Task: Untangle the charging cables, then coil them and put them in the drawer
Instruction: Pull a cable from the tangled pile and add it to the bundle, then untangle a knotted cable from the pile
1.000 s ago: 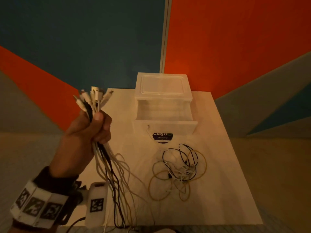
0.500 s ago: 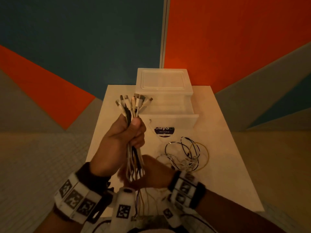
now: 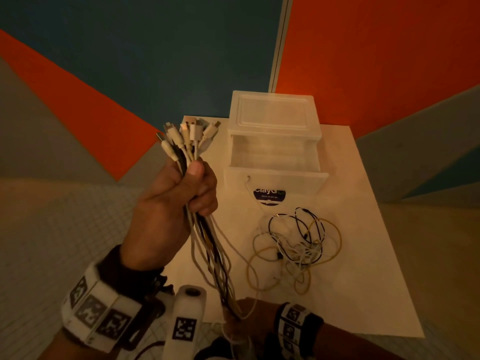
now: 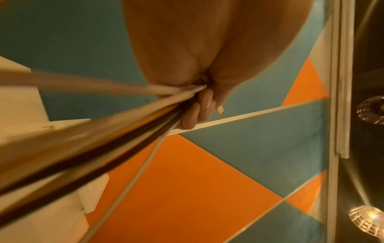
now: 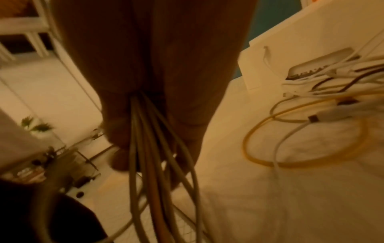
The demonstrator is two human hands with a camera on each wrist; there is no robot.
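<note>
Gripping cable bundle (image 3: 205, 240), left hand (image 3: 176, 201) above right hand (image 3: 249, 311).

Left hand (image 3: 171, 209) bare. Left wrist: wide white band (image 3: 101, 311) of flat blocky segments, each printed with a black-and-white square marker. Dark cuff (image 3: 117, 266) on the hand side of that band. Dark straps or clips on the band's inner edge. Beside the band, a rounded white camera housing (image 3: 188, 326) with a dark round opening on top and one square black-and-white marker on its face; thin dark cable below it. Right hand (image 3: 246, 311) bare, mostly hidden. Right wrist: similar white marker band (image 3: 292, 324) edged with dark strap, right of the housing.
</note>
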